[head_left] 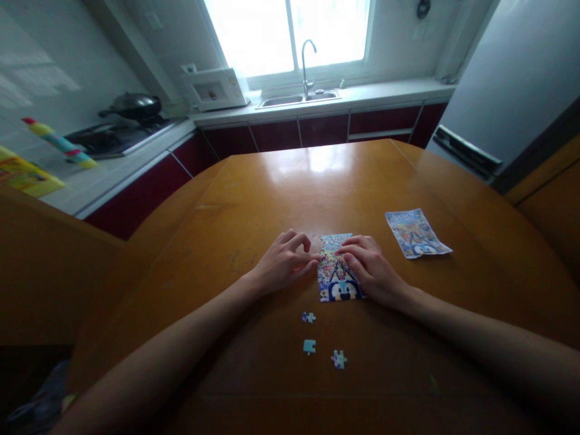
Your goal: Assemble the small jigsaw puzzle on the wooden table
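A small, colourful jigsaw puzzle (338, 275) lies on the wooden table (281, 199) in front of me. My left hand (284, 261) rests at its left edge, fingers curled, with the fingertips pressing on the puzzle. My right hand (370, 267) lies on its right side, fingers bent and touching the picture. Three loose puzzle pieces sit nearer to me: one (309, 316) just below the puzzle, a pale blue one (309, 346) under it, and another (339, 359) to the right.
A printed picture sheet (417, 232) lies to the right of the puzzle. Behind the table run a kitchen counter with a sink and tap (307, 90), a white appliance (215, 89), and a hob with a dark pan (133, 106). A fridge (502, 96) stands at the right.
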Demonstrator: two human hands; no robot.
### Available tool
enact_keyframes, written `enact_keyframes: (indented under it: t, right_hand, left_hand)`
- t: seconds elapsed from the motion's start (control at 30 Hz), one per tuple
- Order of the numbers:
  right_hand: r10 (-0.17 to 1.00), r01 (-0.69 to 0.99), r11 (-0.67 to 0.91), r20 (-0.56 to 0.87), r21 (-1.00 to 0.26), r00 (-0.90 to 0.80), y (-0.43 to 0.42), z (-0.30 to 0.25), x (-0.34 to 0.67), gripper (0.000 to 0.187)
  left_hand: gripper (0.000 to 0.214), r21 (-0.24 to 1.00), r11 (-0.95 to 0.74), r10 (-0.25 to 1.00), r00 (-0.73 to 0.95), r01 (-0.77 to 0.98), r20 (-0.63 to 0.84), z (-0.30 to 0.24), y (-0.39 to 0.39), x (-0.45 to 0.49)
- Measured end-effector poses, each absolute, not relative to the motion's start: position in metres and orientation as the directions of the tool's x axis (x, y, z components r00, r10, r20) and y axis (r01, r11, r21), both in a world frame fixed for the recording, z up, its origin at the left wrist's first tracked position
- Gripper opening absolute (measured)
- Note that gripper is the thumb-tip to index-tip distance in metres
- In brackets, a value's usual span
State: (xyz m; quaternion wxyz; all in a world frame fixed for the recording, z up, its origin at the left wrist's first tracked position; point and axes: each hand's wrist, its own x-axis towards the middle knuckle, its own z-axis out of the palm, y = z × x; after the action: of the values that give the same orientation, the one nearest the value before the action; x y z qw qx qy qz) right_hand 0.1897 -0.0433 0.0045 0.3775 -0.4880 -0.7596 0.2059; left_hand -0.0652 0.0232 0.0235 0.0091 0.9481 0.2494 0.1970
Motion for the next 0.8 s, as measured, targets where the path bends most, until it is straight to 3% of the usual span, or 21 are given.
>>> enact_keyframes:
  t: [0.8]
  right_hand:
    - [0.899, 0.596, 0.435, 0.359, -0.674, -0.249, -0.043, 0.003, 0.19, 0.03]
  left_hand:
    - [0.02, 0.155, -0.868, 0.493, 0.781, 0.472, 0.383, 0.016, 0.027, -0.058]
